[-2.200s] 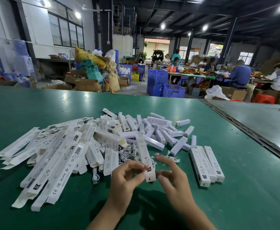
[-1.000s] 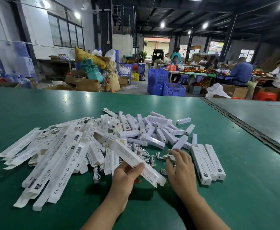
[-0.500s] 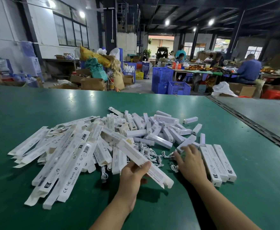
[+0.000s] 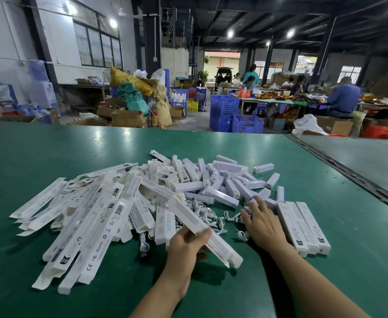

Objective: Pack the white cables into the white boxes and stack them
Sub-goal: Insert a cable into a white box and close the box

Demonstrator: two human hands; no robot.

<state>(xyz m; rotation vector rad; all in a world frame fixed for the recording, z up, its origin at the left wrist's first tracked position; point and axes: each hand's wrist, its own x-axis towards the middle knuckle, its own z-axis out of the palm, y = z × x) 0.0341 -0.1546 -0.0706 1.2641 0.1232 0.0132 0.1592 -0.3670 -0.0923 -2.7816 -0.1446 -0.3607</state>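
Head view, looking down on the green table (image 4: 50, 152). My left hand (image 4: 188, 244) grips one long white box (image 4: 197, 223) near its middle, thumb on top and fingers curled underneath. The box slants from upper left to lower right, with its open flap end pointing toward me, just above the table.

My right hand (image 4: 263, 226) lies palm down to the right of that box, fingers spread and fairly straight, holding nothing that I can see. Its fingertips reach the near edge of a heap of small white blocks (image 4: 222, 182).

The white cables (image 4: 211, 216) lie in a loose tangle on the table between my two hands, partly under the held box and touching the left side of my right hand. Just beside my right hand, on its right, three closed boxes (image 4: 303, 226) lie side by side in a row. A broad pile of flat boxes (image 4: 92, 214) spreads out to the left of my left hand.
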